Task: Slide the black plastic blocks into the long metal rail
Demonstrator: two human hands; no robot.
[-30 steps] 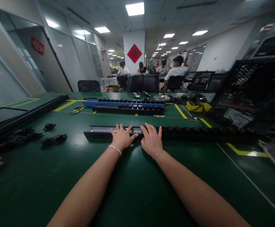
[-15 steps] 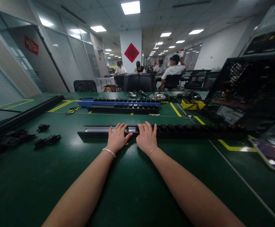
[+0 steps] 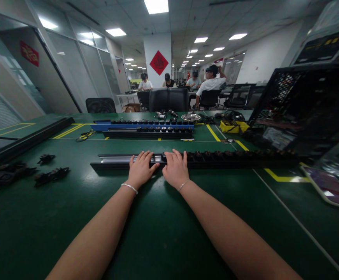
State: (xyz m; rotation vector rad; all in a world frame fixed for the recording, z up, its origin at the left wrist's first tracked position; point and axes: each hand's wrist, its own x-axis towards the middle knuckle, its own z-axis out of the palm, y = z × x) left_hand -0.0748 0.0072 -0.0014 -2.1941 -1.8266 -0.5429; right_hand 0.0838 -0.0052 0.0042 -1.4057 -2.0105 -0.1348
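Note:
A long black rail (image 3: pixel 111 166) lies across the green table in front of me, with a silvery strip (image 3: pixel 116 159) showing in its left part. My left hand (image 3: pixel 141 169) grips the rail left of centre, fingers over the top and thumb along the near side. Close beside it, my right hand (image 3: pixel 175 167) is closed over the rail where the row of black parts (image 3: pixel 216 155) begins. That row runs on to the right inside the rail. Whatever sits right under my palms is hidden.
Loose black parts (image 3: pixel 52 176) lie at the left near another long black rail (image 3: pixel 29 138). Farther back are a blue rail (image 3: pixel 99 127), a metal dish (image 3: pixel 190 117) and a yellow item (image 3: pixel 233 126). A phone-like slab (image 3: pixel 329 186) and a dark open case (image 3: pixel 292 97) stand right.
My view has turned slightly right, so everything shifts left in it. Another person's hand at the left edge has gone out of view. My left fingers are closer together; both hands stay on the rail.

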